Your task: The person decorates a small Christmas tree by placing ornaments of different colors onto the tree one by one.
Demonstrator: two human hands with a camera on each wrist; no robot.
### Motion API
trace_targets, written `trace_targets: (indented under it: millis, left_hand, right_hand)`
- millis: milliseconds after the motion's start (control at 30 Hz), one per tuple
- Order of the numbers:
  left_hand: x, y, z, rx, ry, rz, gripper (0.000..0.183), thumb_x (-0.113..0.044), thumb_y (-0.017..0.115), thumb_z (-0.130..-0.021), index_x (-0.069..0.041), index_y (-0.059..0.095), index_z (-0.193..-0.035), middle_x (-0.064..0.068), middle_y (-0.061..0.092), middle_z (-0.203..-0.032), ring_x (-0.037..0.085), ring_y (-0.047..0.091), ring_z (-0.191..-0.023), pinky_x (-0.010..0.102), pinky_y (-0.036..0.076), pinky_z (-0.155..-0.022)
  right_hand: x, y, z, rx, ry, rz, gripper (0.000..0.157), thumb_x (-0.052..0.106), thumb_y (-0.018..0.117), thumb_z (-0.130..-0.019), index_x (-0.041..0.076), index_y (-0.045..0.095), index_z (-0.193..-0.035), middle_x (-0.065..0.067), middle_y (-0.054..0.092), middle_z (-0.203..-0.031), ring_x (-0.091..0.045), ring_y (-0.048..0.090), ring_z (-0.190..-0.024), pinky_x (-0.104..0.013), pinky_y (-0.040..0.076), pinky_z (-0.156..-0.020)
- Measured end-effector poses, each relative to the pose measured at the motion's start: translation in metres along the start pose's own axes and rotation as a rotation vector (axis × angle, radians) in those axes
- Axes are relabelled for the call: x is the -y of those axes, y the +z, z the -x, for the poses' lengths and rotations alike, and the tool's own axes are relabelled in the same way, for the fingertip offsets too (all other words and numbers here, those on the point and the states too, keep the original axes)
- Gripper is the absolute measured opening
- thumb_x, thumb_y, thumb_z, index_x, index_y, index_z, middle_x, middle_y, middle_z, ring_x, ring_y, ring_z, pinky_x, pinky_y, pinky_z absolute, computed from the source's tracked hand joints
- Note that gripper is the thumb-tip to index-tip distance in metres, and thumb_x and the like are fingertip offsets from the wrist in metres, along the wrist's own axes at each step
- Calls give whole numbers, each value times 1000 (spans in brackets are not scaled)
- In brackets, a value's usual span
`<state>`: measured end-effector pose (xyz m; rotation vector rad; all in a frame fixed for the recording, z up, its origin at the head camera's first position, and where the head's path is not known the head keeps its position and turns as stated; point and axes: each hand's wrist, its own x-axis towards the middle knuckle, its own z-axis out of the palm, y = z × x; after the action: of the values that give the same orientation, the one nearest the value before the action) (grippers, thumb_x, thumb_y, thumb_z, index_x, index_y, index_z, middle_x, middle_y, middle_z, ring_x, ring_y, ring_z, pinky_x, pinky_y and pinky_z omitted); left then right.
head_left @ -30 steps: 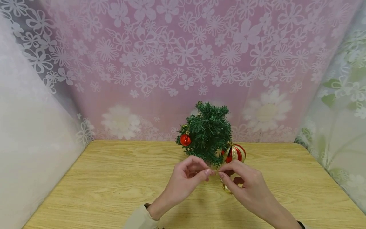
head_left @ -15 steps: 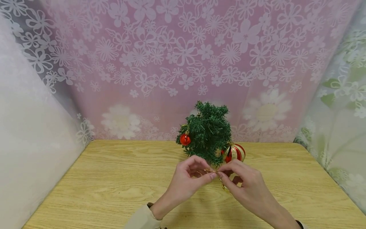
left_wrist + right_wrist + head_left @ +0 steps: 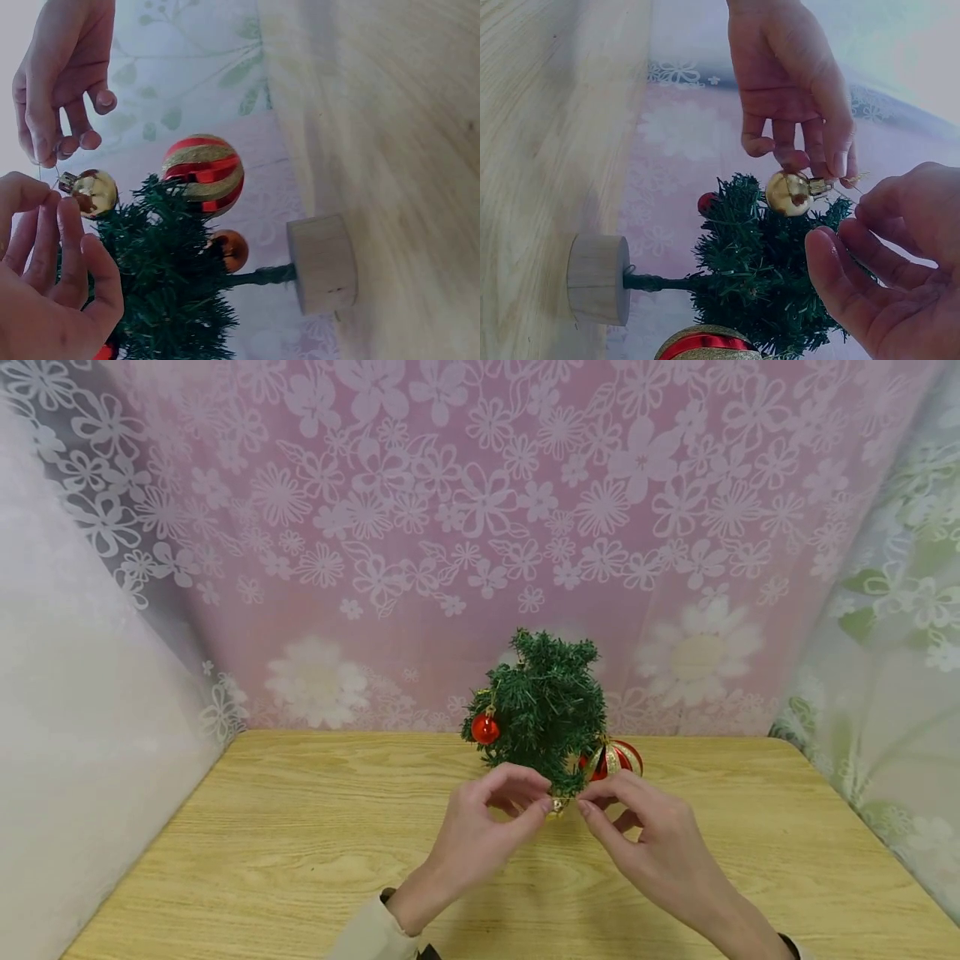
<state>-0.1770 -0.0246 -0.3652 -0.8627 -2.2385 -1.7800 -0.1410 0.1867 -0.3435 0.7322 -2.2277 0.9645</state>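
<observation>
A small shiny gold bauble (image 3: 96, 193) with a metal cap hangs by a thin gold thread (image 3: 564, 799) in front of the little artificial Christmas tree (image 3: 543, 710). My left hand (image 3: 483, 831) pinches one side of this thread between thumb and index finger, close to the cap. Facing it, my right hand (image 3: 656, 847) pinches the other side, so the loop is drawn out between both sets of fingertips. In the head view, the left fingers partly cover the bauble.
A large red-and-gold striped bauble (image 3: 617, 760) hangs on the tree's right, a small red bauble (image 3: 485, 728) on its left. An orange-bronze bauble (image 3: 229, 250) hangs low. The tree has a round wooden base (image 3: 322, 264) on the wood-grain table (image 3: 300, 835); floral curtains (image 3: 420, 543) surround it.
My fingertips have moved slightly apart, drawing the thread out between them. The gold bauble has shifted from below my right fingers to between my hands.
</observation>
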Motion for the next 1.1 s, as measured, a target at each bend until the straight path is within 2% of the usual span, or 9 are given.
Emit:
trace_targets:
  millis: [200, 333, 633, 767, 967, 1100]
  left_hand:
    - [-9, -1, -7, -72, 127, -79, 12, -9, 72, -94, -13, 74, -106, -1, 77, -96, 4, 70, -78, 25, 60, -73]
    - [-15, -1, -12, -105, 153, -79, 11, -10, 71, -95, -13, 74, -105, 1, 77, -98, 5, 72, -77, 25, 61, -73]
    - [-27, -4, -30, -151, 77, -57, 10, -17, 71, -97, -17, 74, -107, -3, 75, -98, 9, 69, -85, 26, 60, -69]
    - [-30, -3, -37, -173, 57, -23, 11, -19, 71, -98, -16, 74, -108, -3, 74, -100, 9, 70, -91, 27, 61, -77]
    - [-36, -4, -48, -195, 74, -17, 11, -20, 71, -98, -18, 73, -108, -1, 75, -101, 9, 71, -91, 32, 61, -79]
    - [-39, -5, -56, -209, 93, -26, 12, -18, 70, -98, -15, 73, -109, 1, 75, -101, 10, 71, -88, 32, 62, -75]
  right_hand:
    - [1, 1, -8, -17, 44, -27, 24, -7, 75, -86, 14, 71, -98, 9, 69, -85, 2, 62, -74, -15, 52, -57]
    - [2, 1, -15, -29, 62, -47, 22, -4, 72, -91, 15, 71, -100, 5, 71, -84, 2, 62, -70, -16, 51, -56]
    - [-1, 0, -28, -37, 80, -94, 16, -3, 66, -96, 10, 70, -106, -1, 74, -88, 3, 65, -69, -19, 54, -53]
    - [-2, -1, -35, -55, 84, -127, 15, -4, 64, -97, 7, 69, -106, -2, 75, -90, -2, 67, -70, -19, 57, -56]
    - [-2, -4, -46, -80, 93, -186, 13, -5, 63, -98, 5, 69, -105, -6, 72, -89, -3, 67, -70, -21, 57, -55]
    - [-3, -6, -55, -91, 103, -138, 11, 0, 64, -98, 6, 70, -105, -5, 75, -89, 1, 69, -76, -17, 59, -63]
